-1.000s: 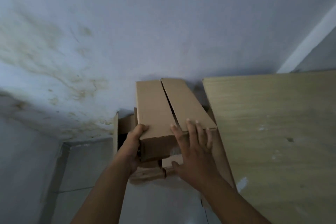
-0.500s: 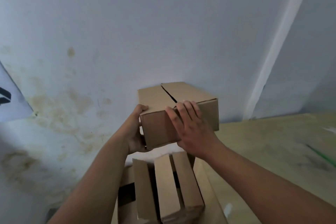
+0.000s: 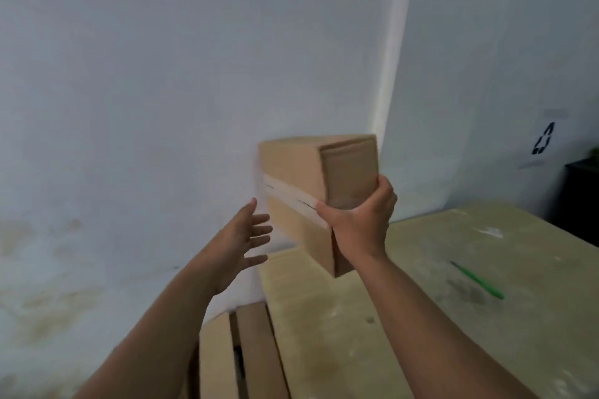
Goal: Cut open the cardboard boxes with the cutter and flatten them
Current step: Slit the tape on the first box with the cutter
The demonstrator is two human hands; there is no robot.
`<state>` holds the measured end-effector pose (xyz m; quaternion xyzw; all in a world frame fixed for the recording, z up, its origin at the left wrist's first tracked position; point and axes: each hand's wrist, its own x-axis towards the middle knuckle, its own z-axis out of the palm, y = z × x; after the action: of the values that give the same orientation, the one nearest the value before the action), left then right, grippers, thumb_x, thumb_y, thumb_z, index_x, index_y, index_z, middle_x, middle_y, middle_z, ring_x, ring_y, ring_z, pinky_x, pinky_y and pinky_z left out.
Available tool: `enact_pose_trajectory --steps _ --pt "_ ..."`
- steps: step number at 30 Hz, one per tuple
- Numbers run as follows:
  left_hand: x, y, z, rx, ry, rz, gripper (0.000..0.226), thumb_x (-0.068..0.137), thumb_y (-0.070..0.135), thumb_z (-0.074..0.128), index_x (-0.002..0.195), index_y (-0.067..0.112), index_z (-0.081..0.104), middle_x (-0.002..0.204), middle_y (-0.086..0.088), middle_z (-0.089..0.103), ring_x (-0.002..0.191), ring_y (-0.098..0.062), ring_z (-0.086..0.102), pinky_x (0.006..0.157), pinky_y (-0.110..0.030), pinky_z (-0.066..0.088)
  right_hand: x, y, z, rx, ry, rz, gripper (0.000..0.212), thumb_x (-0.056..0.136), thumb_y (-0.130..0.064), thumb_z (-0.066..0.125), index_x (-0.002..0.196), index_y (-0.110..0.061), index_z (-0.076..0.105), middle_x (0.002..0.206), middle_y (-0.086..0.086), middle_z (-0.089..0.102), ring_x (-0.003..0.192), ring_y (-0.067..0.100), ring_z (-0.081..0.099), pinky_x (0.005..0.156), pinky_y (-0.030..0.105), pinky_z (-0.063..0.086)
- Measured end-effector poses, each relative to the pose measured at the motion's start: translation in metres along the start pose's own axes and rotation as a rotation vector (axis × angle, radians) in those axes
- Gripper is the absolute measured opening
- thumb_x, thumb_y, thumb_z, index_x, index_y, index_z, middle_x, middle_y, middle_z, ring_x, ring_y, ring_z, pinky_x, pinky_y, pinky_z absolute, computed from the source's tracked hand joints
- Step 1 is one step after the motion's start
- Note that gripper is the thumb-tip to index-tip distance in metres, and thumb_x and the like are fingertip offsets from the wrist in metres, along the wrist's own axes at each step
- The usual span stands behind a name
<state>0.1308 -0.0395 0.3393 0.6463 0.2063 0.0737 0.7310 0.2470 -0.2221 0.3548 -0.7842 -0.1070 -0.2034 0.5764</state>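
A closed brown cardboard box (image 3: 298, 191) with a taped seam along its side hangs tilted in the air over the near left corner of the wooden table (image 3: 421, 317). My right hand (image 3: 359, 220) grips its near end, thumb on the taped side and fingers round the end face. My left hand (image 3: 241, 243) is off the box, just left of it, fingers spread and holding nothing. A green cutter (image 3: 476, 280) lies on the table to the right.
Another cardboard box (image 3: 240, 356) with loose top flaps stands low beside the table's left edge. A stained white wall fills the background. A dark cabinet (image 3: 581, 201) stands at the far right behind the table.
The box has been lifted off the stack and swung right over the table, turning onto its side. My left hand has let go of it; my right hand now carries it alone.
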Motion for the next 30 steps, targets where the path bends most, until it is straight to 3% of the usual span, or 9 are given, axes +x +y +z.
enact_pose_trajectory --steps 4,8,11,15,18,22,26,28,30 --pt "0.025 -0.038 0.094 0.371 0.048 0.013 0.069 0.101 0.067 0.039 0.156 0.026 0.04 0.163 0.0 0.037 0.145 -0.02 0.039 0.117 -0.043 0.036 0.036 0.062 -0.035 0.355 0.033 0.515 0.111 0.038 -0.054 0.092 0.128 -0.018 0.038 0.124 0.003 0.047 0.101 0.021 0.061 0.092 0.044 0.056" --pt "0.046 -0.083 0.168 0.596 0.174 0.111 0.083 0.098 0.067 0.045 0.164 0.03 0.013 0.172 0.003 0.005 0.157 -0.024 0.018 0.125 -0.046 0.024 0.046 0.123 -0.072 0.483 -0.037 0.926 0.093 0.053 -0.045 0.095 0.119 -0.012 0.038 0.11 0.01 0.058 0.086 0.025 0.064 0.065 0.035 0.056" --pt "0.056 -0.106 0.195 0.385 0.243 0.082 0.086 0.097 0.058 0.06 0.161 0.027 0.012 0.161 0.005 0.034 0.144 -0.021 0.042 0.117 -0.041 0.038 0.041 0.163 -0.081 0.561 -0.094 1.153 0.093 0.051 -0.045 0.095 0.12 -0.009 0.046 0.105 0.013 0.065 0.083 0.031 0.068 0.056 0.039 0.058" --pt "0.064 -0.131 0.211 0.207 0.244 -0.052 0.063 0.096 0.054 0.065 0.142 0.043 0.023 0.142 0.01 0.054 0.116 -0.013 0.061 0.09 -0.038 0.056 0.021 0.2 -0.083 0.59 -0.143 1.279 0.106 0.036 -0.056 0.091 0.125 -0.012 0.052 0.105 0.014 0.069 0.087 0.035 0.07 0.069 0.054 0.061" --pt "0.063 -0.143 0.213 0.139 0.197 -0.203 0.075 0.096 0.057 0.062 0.151 0.056 0.011 0.135 0.008 0.056 0.108 -0.016 0.063 0.066 -0.036 0.058 0.006 0.225 -0.082 0.604 -0.162 1.321 0.099 0.044 -0.058 0.091 0.125 -0.014 0.056 0.105 0.013 0.072 0.088 0.033 0.071 0.07 0.054 0.062" --pt "0.067 -0.175 0.206 0.046 0.165 -0.246 0.081 0.097 0.047 0.066 0.156 0.056 0.012 0.133 0.008 0.059 0.111 -0.021 0.065 0.075 -0.045 0.062 -0.015 0.25 -0.079 0.59 -0.194 1.352 0.105 0.035 -0.061 0.089 0.124 -0.013 0.06 0.106 0.013 0.074 0.091 0.032 0.073 0.074 0.053 0.062" --pt "0.078 -0.198 0.204 0.052 0.133 -0.236 0.082 0.101 0.036 0.063 0.158 0.055 0.008 0.141 0.005 0.055 0.121 -0.023 0.059 0.094 -0.053 0.058 -0.027 0.267 -0.077 0.595 -0.216 1.367 0.072 0.061 -0.057 0.081 0.117 -0.014 0.069 0.104 0.01 0.077 0.098 0.029 0.073 0.086 0.048 0.06" --pt "0.086 -0.205 0.207 0.091 0.126 -0.211 0.08 0.102 0.028 0.062 0.16 0.044 0.01 0.145 0.003 0.052 0.126 -0.023 0.056 0.102 -0.048 0.053 -0.03 0.274 -0.077 0.604 -0.221 1.385 0.058 0.074 -0.053 0.076 0.116 -0.013 0.071 0.108 0.012 0.076 0.103 0.029 0.071 0.094 0.047 0.057" --pt "0.093 -0.207 0.211 0.154 0.149 -0.2 0.078 0.095 0.027 0.064 0.157 0.034 0.017 0.142 -0.001 0.051 0.126 -0.025 0.055 0.1 -0.043 0.053 -0.033 0.282 -0.078 0.599 -0.222 1.392 0.05 0.079 -0.048 0.075 0.111 -0.01 0.072 0.108 0.015 0.075 0.104 0.028 0.071 0.096 0.046 0.056"
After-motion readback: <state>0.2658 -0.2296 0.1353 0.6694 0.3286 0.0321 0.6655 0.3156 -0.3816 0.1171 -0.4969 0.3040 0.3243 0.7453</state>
